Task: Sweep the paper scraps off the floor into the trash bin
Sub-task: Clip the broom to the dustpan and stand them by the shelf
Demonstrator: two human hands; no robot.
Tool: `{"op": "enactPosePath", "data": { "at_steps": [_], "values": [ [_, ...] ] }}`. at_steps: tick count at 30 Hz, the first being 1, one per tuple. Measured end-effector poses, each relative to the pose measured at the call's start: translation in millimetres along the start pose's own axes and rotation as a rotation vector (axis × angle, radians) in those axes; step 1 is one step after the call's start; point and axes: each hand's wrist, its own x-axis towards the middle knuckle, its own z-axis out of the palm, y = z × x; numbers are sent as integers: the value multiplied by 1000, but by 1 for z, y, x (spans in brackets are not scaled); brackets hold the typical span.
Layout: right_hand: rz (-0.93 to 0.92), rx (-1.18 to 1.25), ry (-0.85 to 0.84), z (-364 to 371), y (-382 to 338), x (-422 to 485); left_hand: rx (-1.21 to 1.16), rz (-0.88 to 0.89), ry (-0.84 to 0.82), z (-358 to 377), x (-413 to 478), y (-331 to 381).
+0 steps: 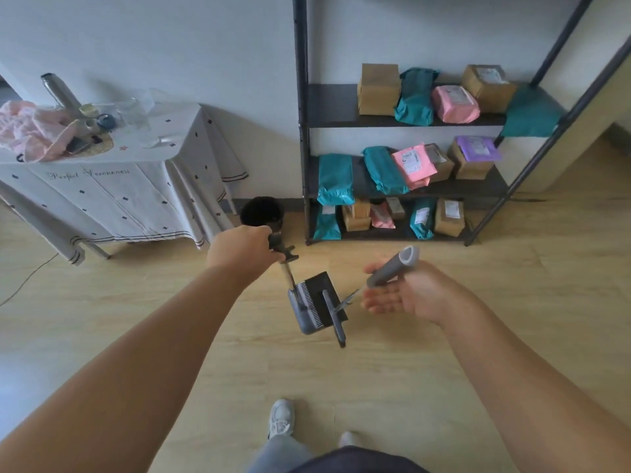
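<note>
Hands: apart, each on its own tool. Left hand (246, 249) is closed in a fist round the dark top of the dustpan's handle. Right hand (413, 295) has the grey grip of the broom (392, 268) lodged under the thumb, with the other fingers nearly straight: a loose hold.

Dustpan (312, 307): hangs below the left hand, apparently off the floor (444, 353). Its stick runs from the fist down and toward the right. Comb teeth are visible. I cannot tell whether the pan holds anything.

Broom: long axis slopes from the grip at upper right down-left to its head, a dark bar lying across the pan's face. The bar runs roughly from far to near.

Trash bin (261, 211): black, on the floor at the wall, just beyond the left hand, between the draped worktop (143, 186) and the shelf (403, 189) of parcels.

Paper scraps: none visible on the floor in view.

Judgement: sweeping looks done and the step in hand is carrying to the bin. The next move likely needs the pan brought over the bin's mouth and tipped, with the broom head lifted clear first. The slack right-hand hold could let the broom slip.
</note>
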Motion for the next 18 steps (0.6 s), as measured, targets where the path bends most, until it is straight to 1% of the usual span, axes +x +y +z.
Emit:
{"op": "enactPosePath", "data": {
  "at_steps": [2, 5, 7, 10, 15, 18],
  "values": [
    [17, 97, 26, -12, 13, -1, 2, 43, -32, 15, 1, 13],
    [38, 143, 45, -21, 33, 2, -55, 57, -82, 31, 3, 28],
    [26, 77, 90, -19, 41, 10, -106, 40, -123, 37, 4, 37],
    [19, -23, 150, -8, 50, 22, -118, 79, -149, 46, 7, 43],
    [40, -104, 247, 4, 60, 41, -9, 208, -176, 68, 15, 44],
    [39, -162, 281, 8, 62, 51, -62, 183, -150, 73, 21, 32]
  ]
}}
